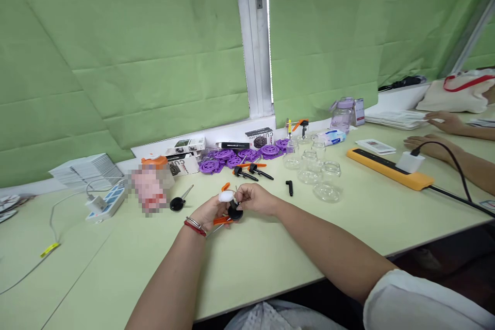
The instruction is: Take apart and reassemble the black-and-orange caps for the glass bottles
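My left hand [213, 210] is wrapped round a black part with a round base [235, 213]. A white rounded cap [226, 196] sits at its upper end, and orange pieces [221, 220] and a thin metal rod show below and beside it. The fingers of my right hand [255, 198] are pinched together against the right side of this part; what lies between the fingertips is too small to make out. To the left lies a black round piece with a metal rod [177, 203]. A short black elbow-shaped piece [290, 187] lies right of my hands.
Behind my hands are black rod pieces [255, 169], purple wheel-shaped parts [211, 166] and boxes [185, 164]. Clear jars [327, 191] stand at right, near an orange power strip [390, 169]. A white power strip [112, 201] is at left. Another person's hands [433, 147] rest far right.
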Demonstrator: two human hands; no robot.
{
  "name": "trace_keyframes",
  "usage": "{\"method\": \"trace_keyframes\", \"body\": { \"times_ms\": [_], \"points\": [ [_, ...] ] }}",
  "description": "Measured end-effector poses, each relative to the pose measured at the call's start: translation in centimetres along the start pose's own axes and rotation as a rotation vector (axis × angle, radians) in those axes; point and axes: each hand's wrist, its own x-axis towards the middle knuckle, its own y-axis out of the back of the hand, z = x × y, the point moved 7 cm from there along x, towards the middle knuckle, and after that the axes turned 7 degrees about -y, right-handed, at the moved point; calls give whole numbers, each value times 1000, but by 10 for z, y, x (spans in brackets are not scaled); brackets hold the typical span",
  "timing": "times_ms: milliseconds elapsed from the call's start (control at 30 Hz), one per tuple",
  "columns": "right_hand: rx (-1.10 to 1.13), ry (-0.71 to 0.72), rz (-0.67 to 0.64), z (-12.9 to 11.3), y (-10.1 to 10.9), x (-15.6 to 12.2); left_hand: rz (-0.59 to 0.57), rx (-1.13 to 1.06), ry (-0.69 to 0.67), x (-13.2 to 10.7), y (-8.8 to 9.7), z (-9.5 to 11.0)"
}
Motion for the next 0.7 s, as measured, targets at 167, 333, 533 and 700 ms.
{"method": "trace_keyframes", "body": {
  "times_ms": [167, 333, 533, 700],
  "points": [
    [9, 2, -11, 2, -1, 0, 2, 10, -3, 0, 0, 0],
    [-24, 10, 2, 1, 0, 0, -25, -7, -10, 1, 0, -1],
    [19, 23, 2, 0, 0, -1, -24, 14, -16, 1, 2, -2],
    [3, -7, -11, 2, -1, -1, 1, 19, -4, 1, 4, -3]
  ]
}}
